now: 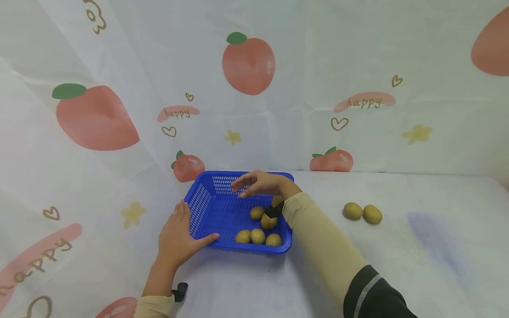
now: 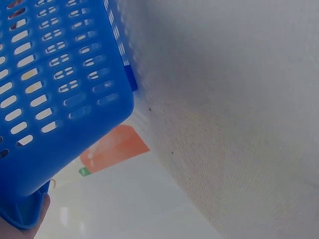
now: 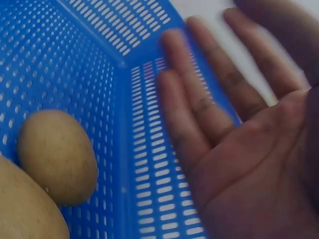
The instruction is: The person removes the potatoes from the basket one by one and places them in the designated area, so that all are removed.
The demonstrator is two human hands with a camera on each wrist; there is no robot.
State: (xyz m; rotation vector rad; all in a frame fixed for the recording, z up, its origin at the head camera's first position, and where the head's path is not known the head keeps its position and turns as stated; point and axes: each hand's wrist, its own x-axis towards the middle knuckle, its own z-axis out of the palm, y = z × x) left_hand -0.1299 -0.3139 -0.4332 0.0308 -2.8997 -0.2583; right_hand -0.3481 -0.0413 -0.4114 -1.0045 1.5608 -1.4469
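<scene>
A blue slotted plastic basket point(image 1: 199, 201) stands on the cloth-covered table and holds several brown-green oval fruits point(image 1: 257, 236) that look like kiwis. My left hand point(image 1: 176, 234) lies flat against the basket's left near corner, thumb stretched along the front rim. My right hand point(image 1: 248, 185) hovers over the back of the basket with straight fingers and holds nothing. In the right wrist view the empty palm point(image 3: 234, 144) faces the basket wall point(image 3: 75, 59), with one fruit point(image 3: 57, 157) lying below it. The left wrist view shows the basket's outer corner point(image 2: 60, 99) up close.
Two more oval fruits point(image 1: 352, 210) point(image 1: 372, 213) lie side by side on the white tablecloth point(image 1: 397, 265), right of the basket. A cloth backdrop printed with peaches point(image 1: 248, 64) hangs behind the table and along its left side.
</scene>
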